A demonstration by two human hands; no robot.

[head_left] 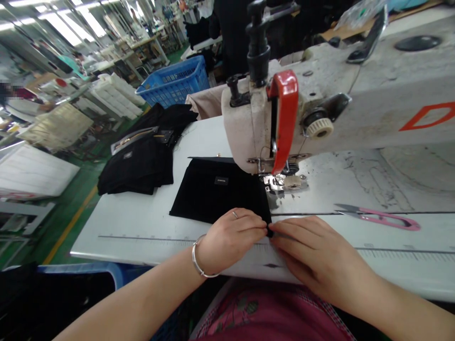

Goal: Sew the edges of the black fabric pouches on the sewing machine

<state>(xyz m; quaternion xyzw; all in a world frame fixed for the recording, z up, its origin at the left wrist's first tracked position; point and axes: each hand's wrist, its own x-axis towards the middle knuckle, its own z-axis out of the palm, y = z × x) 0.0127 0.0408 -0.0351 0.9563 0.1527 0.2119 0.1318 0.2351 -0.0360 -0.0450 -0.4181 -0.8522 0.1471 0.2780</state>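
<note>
Your left hand [231, 239] and right hand [316, 251] are both pinching the black fabric panel [202, 194] by its corner, prolly so the edge sits straight beside the presser foot [275, 183].

The black labelled cloth [204, 196] lies flat, near corner perhaps folded.

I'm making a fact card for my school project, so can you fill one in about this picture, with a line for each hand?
Left hand: pinching the near right corner of the black cloth; ring on
Right hand: pinching that same corner
Black cloth: flat on the white table; small label, too tiny to read
Machine: pale sewing machine with a red part
Tool: pink-handled snips, to the right
Left side: pile of black pieces
Behind: blue basket
</note>
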